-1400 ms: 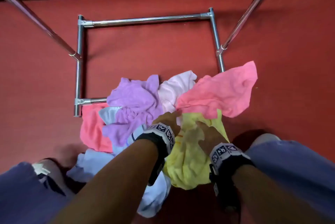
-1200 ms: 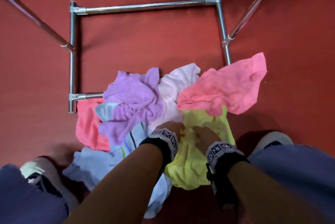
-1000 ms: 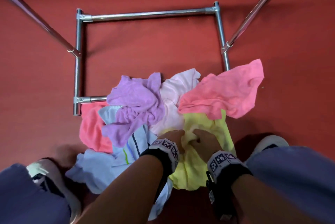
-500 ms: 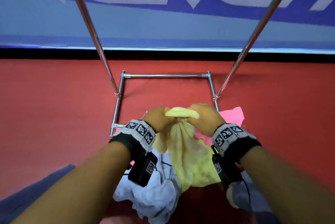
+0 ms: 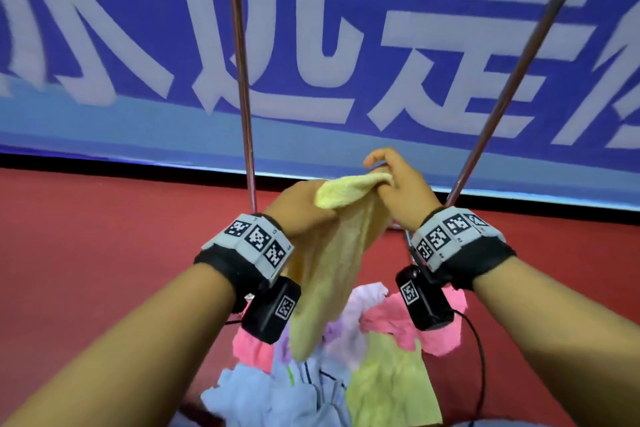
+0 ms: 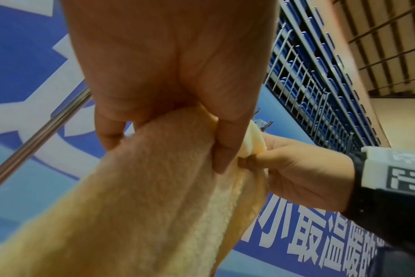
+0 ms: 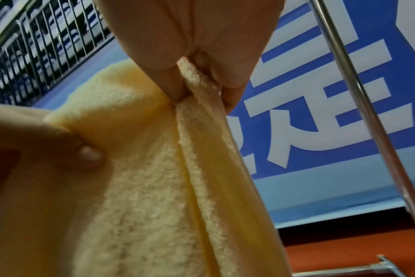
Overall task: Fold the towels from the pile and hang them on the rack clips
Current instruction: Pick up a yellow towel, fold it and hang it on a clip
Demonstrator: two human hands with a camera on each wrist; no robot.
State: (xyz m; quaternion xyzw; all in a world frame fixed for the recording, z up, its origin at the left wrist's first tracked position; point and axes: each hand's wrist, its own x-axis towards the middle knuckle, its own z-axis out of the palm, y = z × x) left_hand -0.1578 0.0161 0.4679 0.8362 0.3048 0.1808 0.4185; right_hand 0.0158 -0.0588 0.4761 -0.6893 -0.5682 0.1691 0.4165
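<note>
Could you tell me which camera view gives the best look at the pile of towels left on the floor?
The head view: the pile of towels lies on the red floor below the yellow towel held up by both hands. Neither wrist view shows the pile; the held towel fills them.

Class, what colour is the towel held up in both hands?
Pale yellow towel, pinched by the left hand and right hand; clearest in the head view.

Both hands (image 5: 349, 198) raised, fingers apparently pinching.
</note>
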